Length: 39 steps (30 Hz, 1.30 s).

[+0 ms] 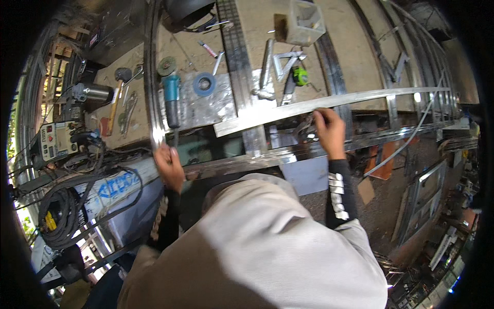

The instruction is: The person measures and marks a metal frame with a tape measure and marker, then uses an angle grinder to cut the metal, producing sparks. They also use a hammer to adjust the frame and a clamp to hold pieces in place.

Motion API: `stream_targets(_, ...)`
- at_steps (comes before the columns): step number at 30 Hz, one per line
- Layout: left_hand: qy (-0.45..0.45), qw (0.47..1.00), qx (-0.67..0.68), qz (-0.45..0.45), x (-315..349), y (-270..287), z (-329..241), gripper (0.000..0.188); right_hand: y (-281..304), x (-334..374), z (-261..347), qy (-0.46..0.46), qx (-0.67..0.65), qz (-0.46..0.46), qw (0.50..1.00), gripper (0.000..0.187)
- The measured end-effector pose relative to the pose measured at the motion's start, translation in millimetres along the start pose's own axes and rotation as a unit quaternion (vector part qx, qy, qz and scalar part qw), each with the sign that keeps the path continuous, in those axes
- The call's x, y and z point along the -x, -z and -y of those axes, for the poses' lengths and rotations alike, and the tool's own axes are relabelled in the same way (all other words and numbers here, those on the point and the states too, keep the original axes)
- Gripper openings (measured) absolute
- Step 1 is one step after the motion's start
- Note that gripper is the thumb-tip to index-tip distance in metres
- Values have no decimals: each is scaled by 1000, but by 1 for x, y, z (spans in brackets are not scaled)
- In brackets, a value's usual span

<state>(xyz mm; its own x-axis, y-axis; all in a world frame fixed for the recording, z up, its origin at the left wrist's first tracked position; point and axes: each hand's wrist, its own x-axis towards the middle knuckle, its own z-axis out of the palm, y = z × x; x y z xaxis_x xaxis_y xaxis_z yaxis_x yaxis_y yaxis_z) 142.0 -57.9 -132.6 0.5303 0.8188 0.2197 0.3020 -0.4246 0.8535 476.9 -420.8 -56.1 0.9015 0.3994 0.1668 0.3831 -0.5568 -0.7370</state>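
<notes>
At the near left corner of a shiny metal tube frame (pixel 288 153), my left hand (pixel 169 167) is closed at the end of a metal tube (pixel 152 77); what its fingers hold is hidden. My right hand (pixel 330 133) is bent with fingers curled, its fingertips at the near edge of a long flat metal bar (pixel 293 109). I cannot make out what, if anything, sits in those fingers. The bar lies slantwise across the frame. A teal angle grinder (pixel 171 100) rests just beyond my left hand, beside a blue-grey disc (pixel 204 84).
A green tape measure (pixel 300 76), metal squares (pixel 280 67), a clear plastic container (pixel 304 23) and a hammer (pixel 121 82) lie on the bench. At left are a control box (pixel 55 141) and coiled black cable (pixel 64 216). A metal frame (pixel 424 201) lies on the floor at right.
</notes>
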Motion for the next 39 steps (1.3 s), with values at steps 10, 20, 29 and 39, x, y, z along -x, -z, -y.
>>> stream_targets(10, 120, 941, 7, 317, 115, 54, -3, 44, -68, -166, -109, -58, 336, 173, 924, 22)
stream_targets(20, 334, 939, -8, -78, 158, 121, 61, 57, -141, -218, -32, 74, 225, 57, 970, 27)
stream_targets(29, 625, 746, -26, 228, 386, 138, 144, 20, -301, -237, 59, 222, 131, 233, 938, 28)
stream_targets(39, 616, 778, -9, 120, 394, 148, 105, 27, -366, -251, 107, 97, 160, 199, 962, 39)
